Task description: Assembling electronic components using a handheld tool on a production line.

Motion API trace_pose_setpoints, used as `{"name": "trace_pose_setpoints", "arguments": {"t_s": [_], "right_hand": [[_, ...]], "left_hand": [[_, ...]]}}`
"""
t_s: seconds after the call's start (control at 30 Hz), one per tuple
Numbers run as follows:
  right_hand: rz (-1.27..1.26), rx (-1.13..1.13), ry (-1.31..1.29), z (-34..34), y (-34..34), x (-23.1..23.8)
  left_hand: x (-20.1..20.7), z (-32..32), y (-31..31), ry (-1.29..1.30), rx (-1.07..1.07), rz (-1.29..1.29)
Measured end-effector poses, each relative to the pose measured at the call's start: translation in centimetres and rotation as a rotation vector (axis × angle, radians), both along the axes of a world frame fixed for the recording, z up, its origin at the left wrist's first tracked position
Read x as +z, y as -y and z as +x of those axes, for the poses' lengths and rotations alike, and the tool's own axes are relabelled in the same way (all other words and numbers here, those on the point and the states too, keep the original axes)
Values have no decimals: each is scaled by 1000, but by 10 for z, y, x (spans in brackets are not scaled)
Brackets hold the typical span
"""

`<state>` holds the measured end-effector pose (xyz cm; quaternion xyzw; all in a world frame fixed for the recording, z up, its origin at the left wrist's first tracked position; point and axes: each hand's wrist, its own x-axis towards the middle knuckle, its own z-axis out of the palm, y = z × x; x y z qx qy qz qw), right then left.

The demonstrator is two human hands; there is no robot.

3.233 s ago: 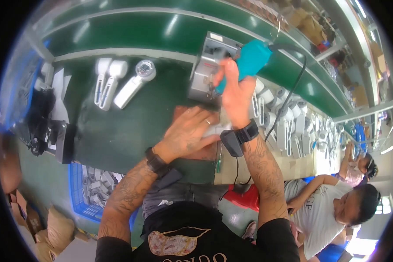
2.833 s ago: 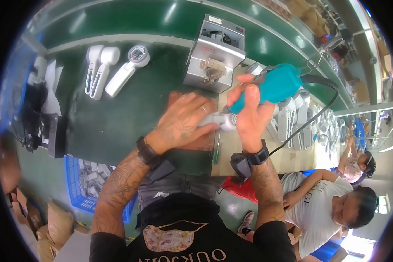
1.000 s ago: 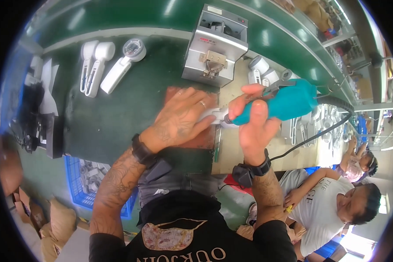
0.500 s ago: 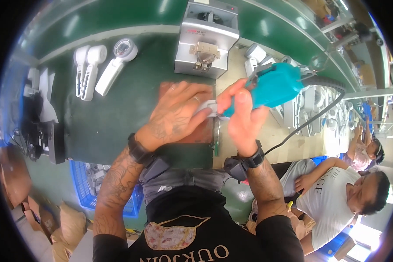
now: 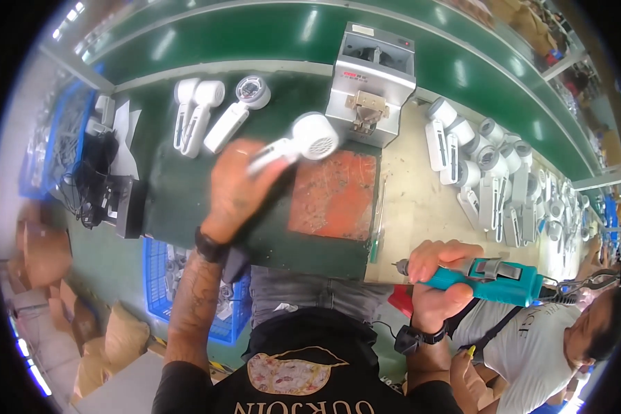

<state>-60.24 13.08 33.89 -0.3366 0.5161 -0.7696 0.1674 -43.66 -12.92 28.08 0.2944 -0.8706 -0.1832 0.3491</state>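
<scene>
Handheld fan (image 5: 315, 136) is near the red mat (image 5: 334, 196), its handle (image 5: 272, 154) gripped by the left hand (image 5: 236, 185); it seems raised off the desk (image 5: 183, 207), though blur leaves that unsure. The right hand (image 5: 432, 303) wraps around a teal electric screwdriver (image 5: 510, 284).

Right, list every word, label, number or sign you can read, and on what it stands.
I'm leaving the wording uncopied.
Black shirt: large pale letters, upside down.
Co-worker's white shirt: a few dark letters.
Silver machine: red mark and small lettering on its front, too small to read.
Pale label at the machine's top: too small to read.
White handheld device and teal power tool: none readable.
</scene>
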Motion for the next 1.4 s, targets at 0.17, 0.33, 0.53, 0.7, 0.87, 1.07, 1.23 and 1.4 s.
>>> {"name": "trace_pose_setpoints", "arguments": {"t_s": [0.17,0.33,0.53,0.7,0.87,1.07,1.23,1.4], "right_hand": [[6,-18,-24,-10,-9,-4],[26,-23,-6,-17,-16,-8],[-36,-75,13,-20,-30,-12],[52,98,166,-26,-43,-14],[39,87,213,-27,-54,-10],[162,-71,37,-31,-44,-10],[133,-243,-22,-66,-63,7],[201,-227,-53,-73,-68,11]], "left_hand": [[-12,22,20,141,168,-148],[-16,46,19,242,137,-76],[-4,47,13,113,214,133],[30,9,-5,46,297,-314],[62,-90,-66,-208,-289,139],[5,-280,-130,-380,-843,689],[56,-312,-153,390,-553,284],[43,-314,-162,412,-574,278]]}}
